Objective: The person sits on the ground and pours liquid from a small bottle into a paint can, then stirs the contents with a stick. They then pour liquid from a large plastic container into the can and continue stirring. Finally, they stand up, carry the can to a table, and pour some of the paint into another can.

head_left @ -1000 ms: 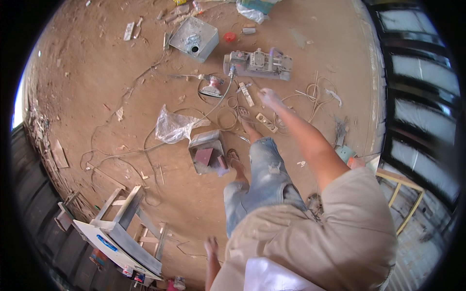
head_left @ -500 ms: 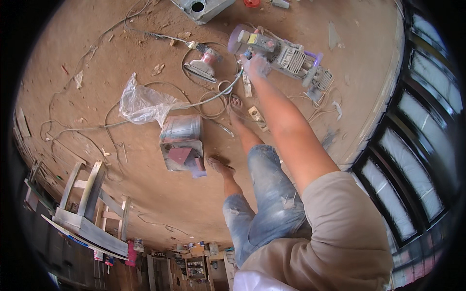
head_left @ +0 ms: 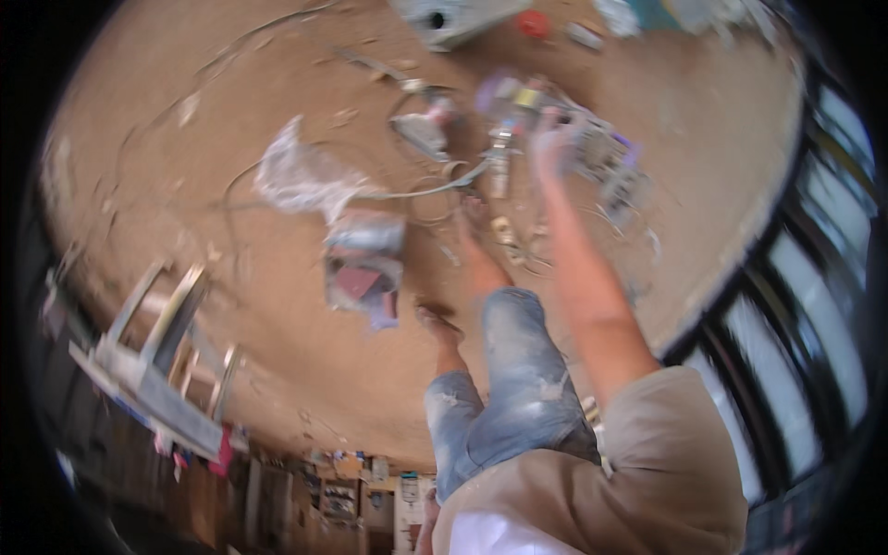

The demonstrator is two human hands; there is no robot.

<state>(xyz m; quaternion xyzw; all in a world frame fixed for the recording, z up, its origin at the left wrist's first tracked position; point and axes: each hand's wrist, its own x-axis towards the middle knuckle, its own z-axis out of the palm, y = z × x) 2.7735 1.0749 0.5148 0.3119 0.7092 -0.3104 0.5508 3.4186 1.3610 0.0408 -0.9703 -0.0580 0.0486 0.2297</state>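
My right hand (head_left: 552, 153) reaches down to a grey, dusty motor-driven machine (head_left: 601, 153), which looks like a small air compressor lying on the ground. Motion smears the fingers, so whether they grip it cannot be told. Just left of the hand is the metal end fitting (head_left: 502, 137) of a pale hose (head_left: 425, 192), which curves away left toward a clear plastic bag (head_left: 296, 180). At the lower edge, left of my shirt, a sliver of skin seems to be my left hand (head_left: 430, 518); its fingers are not distinguishable.
A sander (head_left: 425, 129) lies left of the machine amid loose cords. Before my feet stands a square metal can (head_left: 365, 231) with reddish sheets on it. A power strip (head_left: 505, 233) lies by my foot. A wooden frame (head_left: 153, 361) is at left, dark window-like panels (head_left: 777, 342) at right.
My right hand has shifted from the hose fitting onto the machine's body, leaving the fitting at its left. The view has swung and blurred. A bit of my left hand now shows.
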